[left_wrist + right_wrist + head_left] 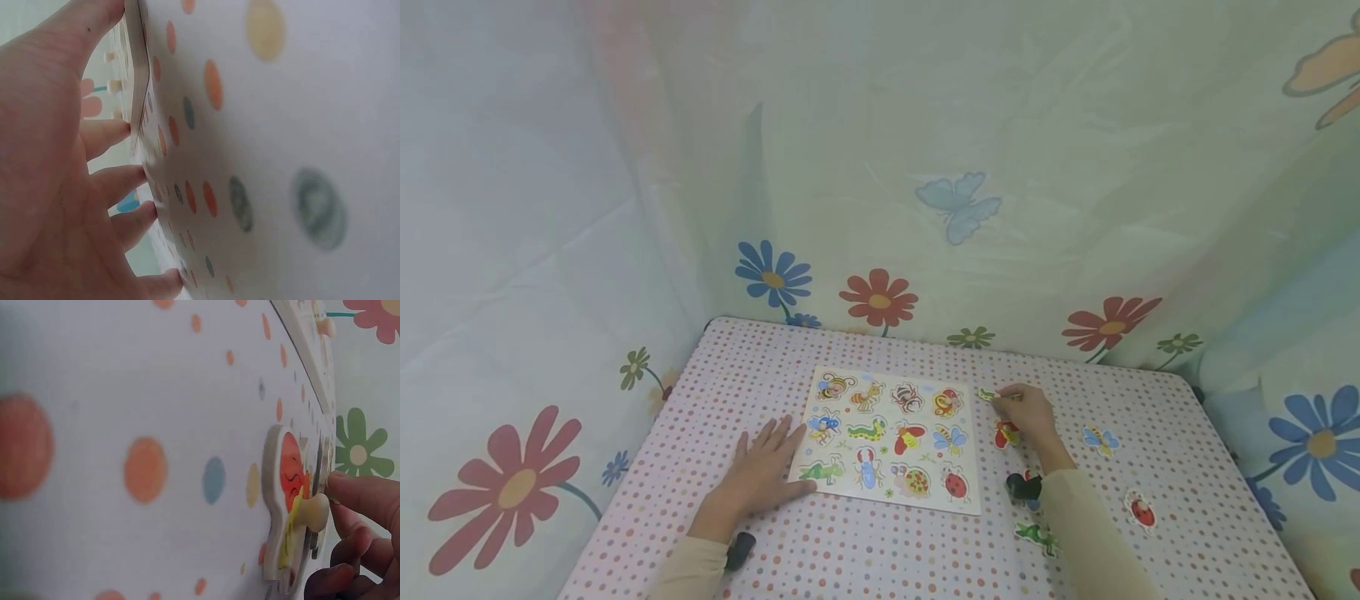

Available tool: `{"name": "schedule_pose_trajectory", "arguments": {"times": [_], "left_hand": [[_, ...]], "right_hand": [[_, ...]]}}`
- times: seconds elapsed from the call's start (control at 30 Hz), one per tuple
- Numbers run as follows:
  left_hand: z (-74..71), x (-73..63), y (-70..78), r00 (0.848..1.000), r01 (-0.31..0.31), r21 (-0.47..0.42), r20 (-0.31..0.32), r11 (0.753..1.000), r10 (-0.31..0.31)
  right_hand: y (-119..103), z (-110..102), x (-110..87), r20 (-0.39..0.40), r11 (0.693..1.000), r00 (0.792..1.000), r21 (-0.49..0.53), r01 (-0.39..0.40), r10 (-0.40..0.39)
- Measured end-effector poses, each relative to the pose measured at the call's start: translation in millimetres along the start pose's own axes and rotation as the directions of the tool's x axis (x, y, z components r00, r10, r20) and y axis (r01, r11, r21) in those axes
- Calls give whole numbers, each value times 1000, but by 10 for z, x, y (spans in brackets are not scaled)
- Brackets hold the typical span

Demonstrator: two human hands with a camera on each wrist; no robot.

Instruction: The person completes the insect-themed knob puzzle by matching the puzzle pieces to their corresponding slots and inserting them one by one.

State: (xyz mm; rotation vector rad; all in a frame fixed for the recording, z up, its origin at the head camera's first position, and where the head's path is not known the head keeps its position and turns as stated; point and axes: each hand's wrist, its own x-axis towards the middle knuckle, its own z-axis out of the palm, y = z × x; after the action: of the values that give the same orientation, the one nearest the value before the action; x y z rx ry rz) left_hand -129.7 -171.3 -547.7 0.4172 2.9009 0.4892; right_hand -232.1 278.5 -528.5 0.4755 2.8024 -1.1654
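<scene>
A flat puzzle board (887, 450) with colourful insect pictures lies on the table in the head view. My left hand (765, 471) rests at its left edge, fingers spread; in the left wrist view the fingertips touch the cloth and the thumb lies at the board's edge (139, 69). Just beyond the board's right side, my right hand (1028, 415) pinches a small green puzzle piece (987, 394), partly hidden by the fingers. Close beneath that hand lies a red and yellow insect piece (1004, 434); its round wooden knob (314, 514) shows in the right wrist view.
Right of the board lie a green grasshopper piece (1036, 536), a blue-winged insect piece (1101, 439) and a ladybug piece (1141, 510). Another piece is mostly hidden under the right wrist's black camera (1024, 487). A dotted cloth (850, 558) covers the table; flowered curtains (850, 167) hang around it.
</scene>
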Motion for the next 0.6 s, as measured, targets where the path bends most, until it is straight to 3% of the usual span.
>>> {"name": "schedule_pose_trajectory", "arguments": {"times": [0.23, 0.6], "left_hand": [[-7, -3, -4, 1000, -3, 2, -5, 1000, 3], [17, -2, -13, 1000, -4, -1, -6, 1000, 4]], "right_hand": [[-68, -10, -33, -15, 998, 999, -23, 50, -50], [-301, 86, -254, 7, 986, 986, 9, 167, -167]]}}
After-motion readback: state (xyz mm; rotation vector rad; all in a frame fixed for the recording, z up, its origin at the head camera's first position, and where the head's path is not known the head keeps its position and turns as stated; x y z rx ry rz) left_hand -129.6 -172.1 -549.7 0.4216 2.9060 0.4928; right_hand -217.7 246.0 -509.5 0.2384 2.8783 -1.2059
